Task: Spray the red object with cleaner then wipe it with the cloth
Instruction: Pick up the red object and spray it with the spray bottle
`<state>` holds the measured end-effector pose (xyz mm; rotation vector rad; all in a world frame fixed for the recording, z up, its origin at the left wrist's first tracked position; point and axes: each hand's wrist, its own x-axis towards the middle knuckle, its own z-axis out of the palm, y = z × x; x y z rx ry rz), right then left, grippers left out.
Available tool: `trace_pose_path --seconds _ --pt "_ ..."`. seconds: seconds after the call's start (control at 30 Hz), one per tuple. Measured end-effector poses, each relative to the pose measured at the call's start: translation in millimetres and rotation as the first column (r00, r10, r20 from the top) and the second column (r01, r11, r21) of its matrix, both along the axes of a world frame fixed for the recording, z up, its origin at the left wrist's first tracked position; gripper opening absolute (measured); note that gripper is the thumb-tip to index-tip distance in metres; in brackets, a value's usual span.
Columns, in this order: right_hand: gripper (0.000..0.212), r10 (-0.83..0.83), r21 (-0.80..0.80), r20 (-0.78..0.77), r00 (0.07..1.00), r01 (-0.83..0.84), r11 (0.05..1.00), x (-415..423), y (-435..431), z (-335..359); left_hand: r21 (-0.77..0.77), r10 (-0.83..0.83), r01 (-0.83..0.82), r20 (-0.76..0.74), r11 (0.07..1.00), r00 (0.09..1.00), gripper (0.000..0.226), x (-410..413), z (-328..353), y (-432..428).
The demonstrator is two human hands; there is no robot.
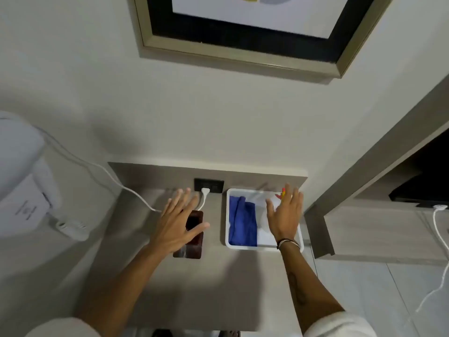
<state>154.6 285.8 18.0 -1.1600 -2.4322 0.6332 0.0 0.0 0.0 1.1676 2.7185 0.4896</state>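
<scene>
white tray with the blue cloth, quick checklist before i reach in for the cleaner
1. Left hand free: ok, spread open above the dark red rectangular object.
2. Right hand free: ok, open over the white plastic tray.
3. Crumpled blue cloth ready: ok, lying in the tray's left half.
4. Cleaner located: cannot tell, only a red and yellow tip shows behind the right hand.
5. Red object unobstructed: not ok, the left hand covers part of it.
6. White cable clear of the red object: cannot tell.

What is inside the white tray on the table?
The white tray holds a folded blue cloth on its left side. The right hand covers the rest; only a red and yellow tip shows, perhaps the spray bottle.
</scene>
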Motion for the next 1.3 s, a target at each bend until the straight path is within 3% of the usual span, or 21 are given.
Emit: trace_pose_path --seconds 0.13,0.33,0.57,0.73,0.9,1.03,1.17,1.3 --pt "0.065 -0.026 -0.226 -0.122 0.992 -0.002 0.974 6 8 -13 -0.093 -0.068 0.072 0.038 0.993 0.997 0.117 3 -14 -8" --pt "0.046 -0.11 -0.292 -0.133 0.985 0.067 0.954 7 10 -33 -0.13 -0.131 0.13 -0.004 0.983 0.991 0.141 0 -13 -11" --pt "0.041 -0.086 -0.247 -0.222 0.971 0.03 0.969 7 5 -34 -0.002 -0.1 0.101 0.086 0.995 0.991 0.114 -2 -7 -11" --pt "0.041 -0.063 -0.169 -0.392 0.918 -0.005 0.986 5 -9 -25 0.109 -0.069 0.047 0.207 0.993 0.976 0.108 -7 -4 -21" --pt "0.046 -0.117 -0.407 -0.569 0.814 -0.154 0.9 6 -45 -2 0.238 -0.086 -0.005 0.371 0.971 0.925 0.107 -12 -3 -41" --pt "0.048 0.132 -0.521 -0.473 0.871 -0.397 0.755 13 -78 6 0.249 -0.124 0.014 0.435 0.968 0.892 0.109 -20 -2 -59" --pt "0.046 0.424 -0.529 -0.357 0.832 -0.554 0.642 20 -111 -2 0.217 -0.081 -0.028 0.475 0.976 0.876 0.117 -29 -2 -76" --pt "0.043 0.494 -0.57 -0.383 0.78 -0.621 0.538 19 -134 -6 0.196 -0.069 -0.026 0.464 0.98 0.883 0.12 -35 -3 -88"
